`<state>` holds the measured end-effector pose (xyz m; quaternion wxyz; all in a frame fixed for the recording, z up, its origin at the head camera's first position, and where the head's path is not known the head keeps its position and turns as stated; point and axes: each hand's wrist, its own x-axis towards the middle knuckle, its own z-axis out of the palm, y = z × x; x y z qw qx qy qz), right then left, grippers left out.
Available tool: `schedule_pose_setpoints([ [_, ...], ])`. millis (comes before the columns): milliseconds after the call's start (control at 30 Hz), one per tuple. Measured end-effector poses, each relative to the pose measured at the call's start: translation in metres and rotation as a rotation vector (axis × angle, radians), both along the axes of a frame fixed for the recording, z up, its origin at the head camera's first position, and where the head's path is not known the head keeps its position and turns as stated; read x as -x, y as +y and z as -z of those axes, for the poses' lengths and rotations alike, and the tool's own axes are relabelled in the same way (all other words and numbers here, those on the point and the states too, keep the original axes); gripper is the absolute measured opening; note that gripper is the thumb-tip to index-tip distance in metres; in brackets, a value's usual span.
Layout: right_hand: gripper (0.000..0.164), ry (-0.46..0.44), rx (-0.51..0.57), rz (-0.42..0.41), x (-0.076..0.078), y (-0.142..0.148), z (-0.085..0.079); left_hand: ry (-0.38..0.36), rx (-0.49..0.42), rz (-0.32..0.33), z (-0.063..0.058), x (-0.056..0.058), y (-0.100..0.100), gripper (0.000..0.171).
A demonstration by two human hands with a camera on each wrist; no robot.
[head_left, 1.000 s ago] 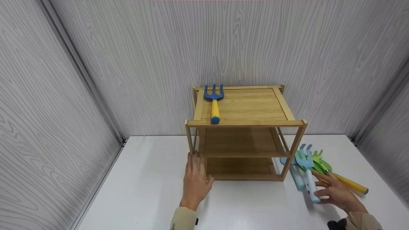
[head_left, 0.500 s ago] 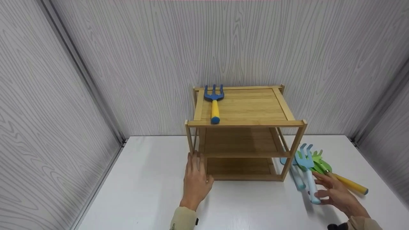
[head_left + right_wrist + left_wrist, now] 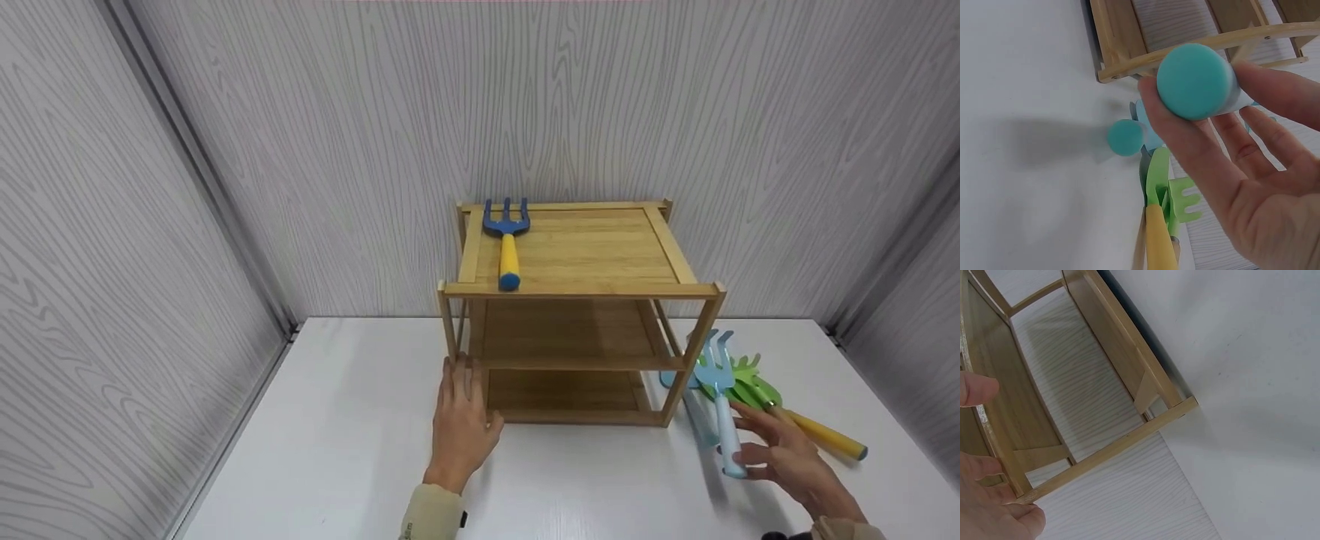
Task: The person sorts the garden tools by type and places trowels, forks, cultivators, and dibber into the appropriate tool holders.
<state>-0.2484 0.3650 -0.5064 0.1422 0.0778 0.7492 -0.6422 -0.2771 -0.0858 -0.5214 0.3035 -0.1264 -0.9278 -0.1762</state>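
My right hand (image 3: 791, 461) pinches the pale handle of a light blue garden hand fork (image 3: 727, 439) between thumb and fingers, tines pointing away from me. In the right wrist view the handle's teal end (image 3: 1192, 81) faces the camera, raised over the table. My left hand (image 3: 459, 435) touches the left front post of a wooden three-tier shelf (image 3: 577, 289), fingers mostly straight. Up close in the left wrist view, its fingertips (image 3: 1024, 520) lie around the corner where post and rail (image 3: 1002, 455) meet, the thumb apart. A dark blue hand fork with yellow handle (image 3: 509, 255) lies on the top tier, at its left.
Right of the shelf lie several garden tools: another light blue tool (image 3: 699, 416), a green rake-like tool (image 3: 1185, 199) and a green-bladed tool with a yellow handle (image 3: 1159, 236). They overlap close to the shelf's right front leg (image 3: 679, 390). Grained panels (image 3: 360, 150) enclose the white table (image 3: 352, 390).
My right hand has lifted the light blue hand fork slightly and shifted it a little to the left, off the other tools. The left hand stays at the shelf post. The head view has shifted slightly.
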Motion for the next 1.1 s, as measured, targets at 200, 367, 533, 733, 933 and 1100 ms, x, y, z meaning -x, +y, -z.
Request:
schedule_pose_setpoints([
  [200, 0.087, 0.039, 0.02, 0.014, -0.005, -0.002, 0.0, 0.011, 0.003, 0.008, 0.0, 0.0, 0.0, 0.08],
  [367, 0.093, 0.039, 0.001, 0.033, -0.007, -0.005, -0.002, 0.0, 0.002, 0.01, 0.0, -0.001, 0.0, 0.082],
  [533, 0.097, 0.036, 0.008, 0.076, -0.01, -0.008, -0.005, -0.013, -0.002, 0.014, 0.0, -0.001, 0.001, 0.083],
  [733, 0.09, 0.103, 0.034, 0.1, -0.013, -0.011, -0.007, -0.022, -0.002, 0.008, 0.001, -0.002, 0.001, 0.082],
  [933, 0.093, 0.159, 0.053, 0.11, -0.016, -0.012, -0.007, -0.006, -0.003, 0.013, 0.001, -0.001, 0.0, 0.08],
  [1100, 0.089, 0.268, 0.103, 0.113, -0.017, -0.012, -0.006, 0.006, 0.005, 0.013, 0.001, -0.001, 0.0, 0.079],
])
